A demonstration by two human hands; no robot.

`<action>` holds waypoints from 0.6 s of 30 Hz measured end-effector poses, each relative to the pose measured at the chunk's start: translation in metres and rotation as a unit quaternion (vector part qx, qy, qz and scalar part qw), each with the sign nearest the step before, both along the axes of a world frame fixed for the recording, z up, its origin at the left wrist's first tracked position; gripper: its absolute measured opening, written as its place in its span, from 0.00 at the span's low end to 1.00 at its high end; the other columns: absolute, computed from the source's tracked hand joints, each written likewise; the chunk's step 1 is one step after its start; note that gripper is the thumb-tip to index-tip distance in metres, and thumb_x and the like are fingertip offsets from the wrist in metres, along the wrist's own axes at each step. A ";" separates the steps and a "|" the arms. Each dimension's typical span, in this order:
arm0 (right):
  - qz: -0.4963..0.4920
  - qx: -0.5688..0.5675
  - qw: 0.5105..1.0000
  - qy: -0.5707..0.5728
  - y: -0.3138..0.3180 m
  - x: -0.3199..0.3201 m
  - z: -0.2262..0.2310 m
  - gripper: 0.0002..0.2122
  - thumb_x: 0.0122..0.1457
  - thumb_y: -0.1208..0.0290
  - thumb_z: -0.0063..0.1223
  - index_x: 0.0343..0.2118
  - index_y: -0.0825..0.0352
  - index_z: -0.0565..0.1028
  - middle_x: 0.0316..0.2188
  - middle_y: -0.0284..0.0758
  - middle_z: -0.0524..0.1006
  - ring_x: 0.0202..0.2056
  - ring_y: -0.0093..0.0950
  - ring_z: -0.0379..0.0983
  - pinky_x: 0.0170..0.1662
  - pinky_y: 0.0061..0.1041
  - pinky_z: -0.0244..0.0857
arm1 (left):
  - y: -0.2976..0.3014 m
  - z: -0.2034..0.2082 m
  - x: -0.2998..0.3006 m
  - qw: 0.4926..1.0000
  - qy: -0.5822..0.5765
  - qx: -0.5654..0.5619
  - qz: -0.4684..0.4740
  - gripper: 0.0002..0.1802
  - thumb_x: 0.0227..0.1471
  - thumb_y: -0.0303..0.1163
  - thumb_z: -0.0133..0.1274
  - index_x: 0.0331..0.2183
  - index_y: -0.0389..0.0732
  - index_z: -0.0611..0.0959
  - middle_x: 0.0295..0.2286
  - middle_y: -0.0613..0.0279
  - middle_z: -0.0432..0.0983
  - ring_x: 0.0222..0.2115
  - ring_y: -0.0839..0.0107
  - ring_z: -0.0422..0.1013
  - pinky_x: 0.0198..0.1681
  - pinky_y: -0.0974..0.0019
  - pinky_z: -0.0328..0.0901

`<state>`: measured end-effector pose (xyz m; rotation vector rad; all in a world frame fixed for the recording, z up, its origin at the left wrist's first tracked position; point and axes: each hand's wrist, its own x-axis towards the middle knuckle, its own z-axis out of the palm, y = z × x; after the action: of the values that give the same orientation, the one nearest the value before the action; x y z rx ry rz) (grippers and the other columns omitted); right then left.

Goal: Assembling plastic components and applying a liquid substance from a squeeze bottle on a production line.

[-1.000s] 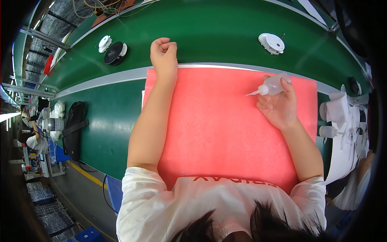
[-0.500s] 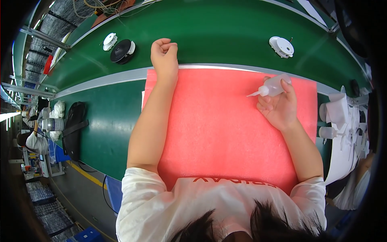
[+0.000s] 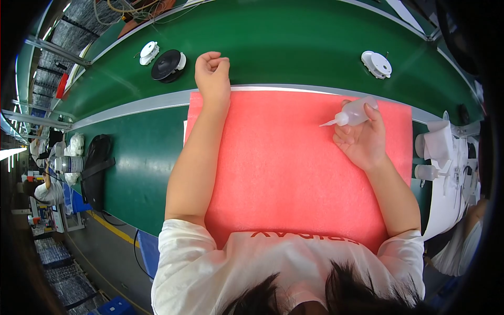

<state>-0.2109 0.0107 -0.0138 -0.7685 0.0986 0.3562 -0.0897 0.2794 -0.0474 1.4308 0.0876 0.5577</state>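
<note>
My right hand (image 3: 362, 139) holds a translucent squeeze bottle (image 3: 356, 112) above the pink foam sheet (image 3: 283, 168). The bottle is tilted, its thin nozzle pointing left. Over the green conveyor belt (image 3: 294, 47), just past the foam's far left corner, my left hand (image 3: 212, 76) is loosely closed with curled fingers, and I see nothing in it. Nearest to that hand is a round black part (image 3: 166, 66) with a white piece at its side. Left of it lies a small white part (image 3: 149, 53). Another white part (image 3: 377, 64) is on the belt at the far right.
A metal rail (image 3: 131, 106) divides belt and table. At the left stand a black bag (image 3: 98, 168) and a jar (image 3: 69, 164). Another squeeze bottle (image 3: 426, 172) and white sheets (image 3: 446, 199) are at the right. Other people work at both sides.
The black part and the white parts have shifted to the right along the belt. My hands and the squeeze bottle have hardly moved.
</note>
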 end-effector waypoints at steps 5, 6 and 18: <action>0.002 -0.006 1.000 0.000 0.008 -0.002 0.000 0.17 0.53 0.52 0.40 0.38 0.61 0.66 0.18 0.32 0.67 0.15 0.19 0.56 0.22 0.18 0.51 | 0.010 -0.001 -0.001 1.000 0.001 -0.001 -0.005 0.12 0.42 0.21 0.51 0.34 0.35 0.71 0.24 0.66 0.71 0.25 0.82 0.64 0.29 0.79 0.58; 0.000 -0.007 1.000 0.005 0.011 -0.003 0.000 0.18 0.53 0.52 0.40 0.38 0.61 0.66 0.18 0.32 0.67 0.15 0.19 0.56 0.22 0.18 0.51 | 0.013 -0.001 -0.002 1.000 0.001 -0.001 -0.006 0.12 0.42 0.21 0.51 0.34 0.35 0.71 0.24 0.66 0.71 0.25 0.82 0.64 0.29 0.79 0.58; 0.003 -0.011 1.000 -0.005 0.025 -0.006 0.004 0.18 0.53 0.51 0.40 0.38 0.61 0.66 0.18 0.31 0.67 0.15 0.19 0.56 0.22 0.18 0.51 | 0.026 0.003 -0.005 0.999 -0.031 0.020 -0.002 0.11 0.42 0.20 0.50 0.33 0.35 0.71 0.24 0.64 0.70 0.23 0.82 0.62 0.26 0.79 0.57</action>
<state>-0.2173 0.0354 -0.0097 -0.7925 0.0918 0.3576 -0.0948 0.3051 -0.0447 1.4512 0.0244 0.6023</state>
